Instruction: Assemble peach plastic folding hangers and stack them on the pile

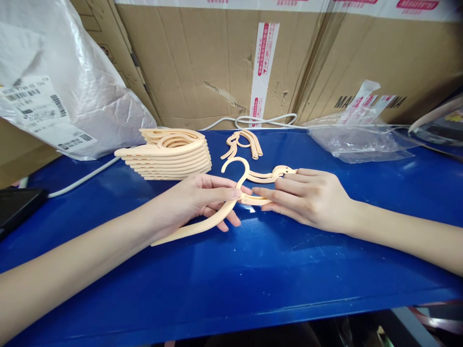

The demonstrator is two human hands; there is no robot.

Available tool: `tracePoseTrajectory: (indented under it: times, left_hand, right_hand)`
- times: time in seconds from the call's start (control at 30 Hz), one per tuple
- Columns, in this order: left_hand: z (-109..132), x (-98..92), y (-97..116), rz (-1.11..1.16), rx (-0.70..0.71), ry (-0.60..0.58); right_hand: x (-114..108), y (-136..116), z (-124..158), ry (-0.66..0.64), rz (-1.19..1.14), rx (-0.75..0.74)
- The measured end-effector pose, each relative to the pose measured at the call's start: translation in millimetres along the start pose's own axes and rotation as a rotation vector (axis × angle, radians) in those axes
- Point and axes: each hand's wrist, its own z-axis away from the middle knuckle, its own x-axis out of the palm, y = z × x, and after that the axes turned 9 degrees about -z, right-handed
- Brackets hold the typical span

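Note:
A peach-coloured plastic folding hanger [217, 218] is held between my two hands, its hook pointing up and away from me. My left hand [202, 195] pinches it at the joint below the hook, and one arm of the hanger slants down to the left under the wrist. My right hand [307, 197] is closed over the other arm, whose far end is hidden by the fingers. Just behind my right fingers lies another folded hanger [262, 177], partly covered. A neat stack of folded hangers [170, 161] stands behind my left hand.
More folded hanger pieces [246, 143] lie at the back middle of the blue table [231, 289]. Cardboard boxes [210, 62] rise behind it. A white shipping bag [83, 86] stands at left, with a black object [20, 207] and a white cable [85, 178]. Clear plastic wrap [354, 140] lies at right.

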Motion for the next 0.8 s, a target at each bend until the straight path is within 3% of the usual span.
tracePoseTrajectory:
  times: [0.23,0.8]
  left_hand:
    - [-1.0,1.2,-2.3,-0.010,0.024,0.019]
    - [0.7,2.5,-1.6,-0.051,0.046,0.011]
  right_hand:
    - [0.5,-2.5,3.6,0.035,0.000,-0.015]
    - [-0.1,-2.6,4.2,-0.016,-0.054,0.016]
